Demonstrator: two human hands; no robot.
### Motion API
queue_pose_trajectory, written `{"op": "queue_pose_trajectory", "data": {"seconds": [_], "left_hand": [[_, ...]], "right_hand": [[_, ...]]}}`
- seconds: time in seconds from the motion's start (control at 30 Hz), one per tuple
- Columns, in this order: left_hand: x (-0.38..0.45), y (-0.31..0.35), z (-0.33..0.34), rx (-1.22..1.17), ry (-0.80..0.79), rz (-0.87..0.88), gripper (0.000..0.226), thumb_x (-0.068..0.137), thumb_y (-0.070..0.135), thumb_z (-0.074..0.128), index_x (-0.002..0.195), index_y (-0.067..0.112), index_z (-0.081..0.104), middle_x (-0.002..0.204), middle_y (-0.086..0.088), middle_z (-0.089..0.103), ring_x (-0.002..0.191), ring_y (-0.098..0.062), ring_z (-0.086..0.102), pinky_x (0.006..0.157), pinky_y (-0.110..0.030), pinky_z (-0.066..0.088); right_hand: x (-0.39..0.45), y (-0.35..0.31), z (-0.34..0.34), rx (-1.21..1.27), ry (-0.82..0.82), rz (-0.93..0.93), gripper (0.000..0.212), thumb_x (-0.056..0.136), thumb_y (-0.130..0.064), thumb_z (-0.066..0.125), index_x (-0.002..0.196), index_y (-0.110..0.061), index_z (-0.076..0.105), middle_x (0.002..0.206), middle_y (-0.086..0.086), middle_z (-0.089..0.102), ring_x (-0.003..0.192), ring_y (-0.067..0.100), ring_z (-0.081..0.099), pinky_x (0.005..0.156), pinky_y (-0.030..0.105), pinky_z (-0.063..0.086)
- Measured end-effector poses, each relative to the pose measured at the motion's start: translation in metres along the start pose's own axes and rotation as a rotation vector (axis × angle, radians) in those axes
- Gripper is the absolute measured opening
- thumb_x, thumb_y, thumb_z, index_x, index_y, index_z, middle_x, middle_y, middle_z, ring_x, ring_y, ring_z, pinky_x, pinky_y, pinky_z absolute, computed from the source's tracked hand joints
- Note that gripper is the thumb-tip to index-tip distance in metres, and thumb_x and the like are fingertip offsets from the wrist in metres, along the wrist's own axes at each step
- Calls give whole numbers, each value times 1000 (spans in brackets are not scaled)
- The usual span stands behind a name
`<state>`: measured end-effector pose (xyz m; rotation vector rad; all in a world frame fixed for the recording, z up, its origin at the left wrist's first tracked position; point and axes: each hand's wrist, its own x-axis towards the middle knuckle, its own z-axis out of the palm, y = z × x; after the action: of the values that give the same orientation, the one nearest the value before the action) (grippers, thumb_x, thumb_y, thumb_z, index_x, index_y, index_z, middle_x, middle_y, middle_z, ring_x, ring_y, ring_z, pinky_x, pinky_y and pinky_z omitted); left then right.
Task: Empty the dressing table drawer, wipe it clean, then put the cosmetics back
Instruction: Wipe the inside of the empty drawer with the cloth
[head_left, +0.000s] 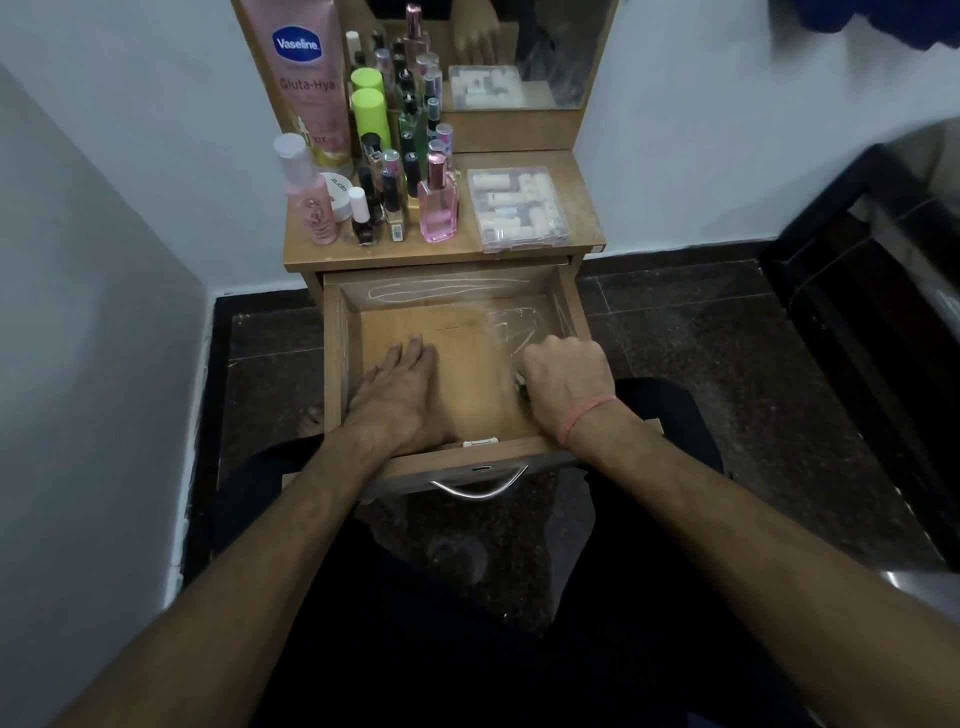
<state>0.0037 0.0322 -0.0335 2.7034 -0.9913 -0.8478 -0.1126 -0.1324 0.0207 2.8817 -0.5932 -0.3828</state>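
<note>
The wooden drawer (343, 364) of the dressing table is pulled out and holds no cosmetics. White smear marks show on its back wall and on the right of its floor. My left hand (400, 395) lies flat on the drawer floor, fingers straight. My right hand (566, 379) is curled into a fist at the drawer's right side, gripping something small and blurred that I cannot identify. The cosmetics stand on the table top: a pink perfume bottle (439, 205), a tall Vaseline tube (306, 78), green-capped cans (370, 111) and several small bottles.
A clear plastic box (519, 208) of small white items sits on the right of the table top. A mirror (519, 47) stands behind it. A metal handle (480, 488) hangs on the drawer front above my lap. White walls close in on both sides; dark furniture is at the right.
</note>
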Motion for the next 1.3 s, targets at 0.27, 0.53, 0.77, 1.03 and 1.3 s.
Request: {"op": "queue_pose_trajectory", "data": {"seconds": [0.27,0.53,0.77,1.03,1.3], "left_hand": [[2,3,0,4,-13,-13,134,83,41,92,177,20,-1,185,1,-13,170,-25,-9,138,-51,6],[5,0,1,10,-12,-11,136,82,47,92,176,20,-1,185,1,-13,170,-25,-9,138,-50,5],[5,3,2,1,-22,-16,138,83,45,93,176,18,-4,184,0,-16,170,-27,-12,138,-52,3],[3,4,2,-32,-29,-12,136,85,42,93,176,17,-5,184,-1,-17,170,-27,-15,138,-53,-2],[5,6,1,-37,-39,-20,136,85,40,92,176,18,-6,183,0,-19,169,-26,-17,137,-53,-4]], "right_hand": [[29,6,-9,43,154,25,20,106,-15,59,98,-15,76,93,7,75,87,30,74,76,42,57],[47,4,-1,115,197,68,25,106,-7,51,107,-13,75,105,11,76,98,34,73,77,42,55],[60,-1,4,309,204,144,22,107,-7,52,107,-12,74,107,12,75,101,37,72,90,50,59],[66,3,10,326,207,107,23,109,-12,51,114,-12,73,110,14,76,103,38,73,92,49,58],[71,-26,8,447,250,-44,28,106,-21,58,127,-24,76,113,11,79,110,37,72,103,48,53]]}}
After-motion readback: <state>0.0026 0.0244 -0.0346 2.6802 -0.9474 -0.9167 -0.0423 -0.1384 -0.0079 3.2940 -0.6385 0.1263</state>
